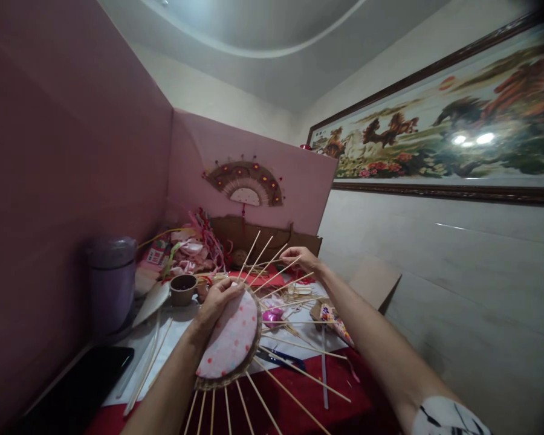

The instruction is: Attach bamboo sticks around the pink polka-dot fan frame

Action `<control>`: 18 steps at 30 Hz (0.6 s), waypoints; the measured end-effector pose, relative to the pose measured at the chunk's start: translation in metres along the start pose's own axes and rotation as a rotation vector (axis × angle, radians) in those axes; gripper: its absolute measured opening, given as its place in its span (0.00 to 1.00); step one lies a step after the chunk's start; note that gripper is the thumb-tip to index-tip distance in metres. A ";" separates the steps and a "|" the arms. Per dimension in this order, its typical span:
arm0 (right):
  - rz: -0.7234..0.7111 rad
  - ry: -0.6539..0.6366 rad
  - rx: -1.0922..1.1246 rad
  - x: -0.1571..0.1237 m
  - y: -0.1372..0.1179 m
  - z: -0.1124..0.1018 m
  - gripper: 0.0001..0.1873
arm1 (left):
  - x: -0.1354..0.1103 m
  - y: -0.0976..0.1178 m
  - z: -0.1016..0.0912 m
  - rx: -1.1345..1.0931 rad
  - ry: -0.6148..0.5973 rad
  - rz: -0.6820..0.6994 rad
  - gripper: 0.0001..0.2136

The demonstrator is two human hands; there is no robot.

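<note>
My left hand (217,302) grips the top edge of a round disc (232,339) covered in pale dotted fabric, with thin wooden sticks (294,399) fanning out from its woven rim. My right hand (301,258) reaches forward and pinches near the tip of one upper stick (276,275). The disc is held tilted above the table.
A lilac lidded pot (111,278) stands at the left by the pink wall. A small brown cup (183,289), a black phone (79,393), blue scissors (281,359) and ribbon clutter (190,251) lie on the table. A fan decoration (247,181) hangs on the back panel.
</note>
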State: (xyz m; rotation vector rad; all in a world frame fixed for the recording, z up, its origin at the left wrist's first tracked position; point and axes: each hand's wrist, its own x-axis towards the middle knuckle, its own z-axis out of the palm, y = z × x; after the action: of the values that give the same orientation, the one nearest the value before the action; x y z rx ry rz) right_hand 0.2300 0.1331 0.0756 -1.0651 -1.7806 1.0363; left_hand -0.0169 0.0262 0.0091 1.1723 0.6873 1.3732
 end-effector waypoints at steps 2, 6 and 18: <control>-0.027 0.029 -0.017 0.000 -0.009 -0.006 0.15 | 0.002 -0.002 -0.001 0.021 0.012 0.013 0.12; -0.098 0.098 -0.042 -0.002 -0.026 -0.011 0.15 | 0.002 -0.005 -0.001 0.080 -0.001 0.012 0.12; -0.355 0.083 -0.626 -0.019 -0.045 0.001 0.09 | 0.012 -0.014 -0.008 0.111 0.061 0.024 0.13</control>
State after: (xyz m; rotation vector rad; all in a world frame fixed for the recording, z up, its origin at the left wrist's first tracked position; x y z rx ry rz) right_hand 0.2233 0.1010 0.1125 -1.0660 -2.1821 0.2104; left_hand -0.0176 0.0418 -0.0036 1.2340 0.8035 1.4107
